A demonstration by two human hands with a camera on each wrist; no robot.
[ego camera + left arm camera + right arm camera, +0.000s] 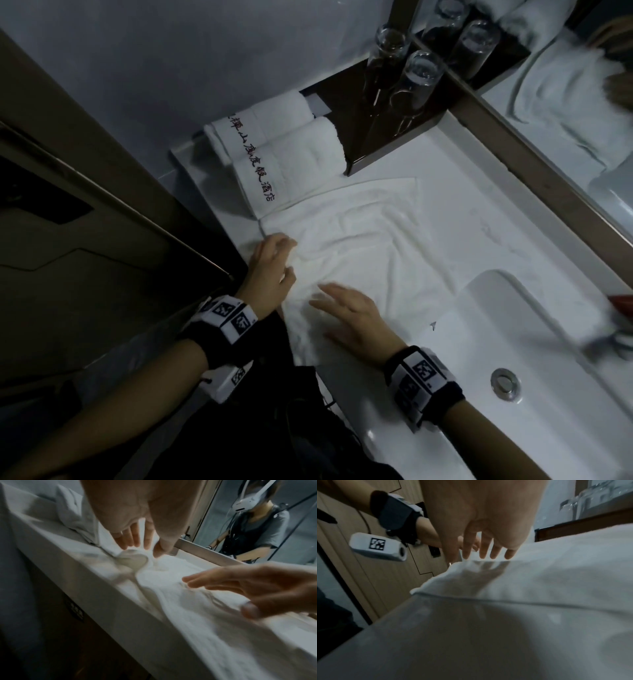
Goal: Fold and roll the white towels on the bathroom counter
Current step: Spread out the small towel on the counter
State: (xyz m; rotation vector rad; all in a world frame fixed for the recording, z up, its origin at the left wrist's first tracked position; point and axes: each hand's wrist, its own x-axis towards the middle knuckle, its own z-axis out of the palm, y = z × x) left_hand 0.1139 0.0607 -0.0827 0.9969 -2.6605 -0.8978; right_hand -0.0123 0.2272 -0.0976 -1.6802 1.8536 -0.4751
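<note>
towel (359, 240) on counter (479, 219), sink (534, 329) right

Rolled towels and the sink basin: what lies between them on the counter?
The spread white towel, under both hands; shown in the head view.

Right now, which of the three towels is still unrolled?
The flat towel under both hands, spread beside the sink. The other two lie rolled by the wall, showing lettering.

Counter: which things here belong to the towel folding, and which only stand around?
Job:
flat towel
left hand, resting on its edge
right hand, flat on it
rolled towels

Standing around:
glasses
dark tray
sink
mirror
</note>
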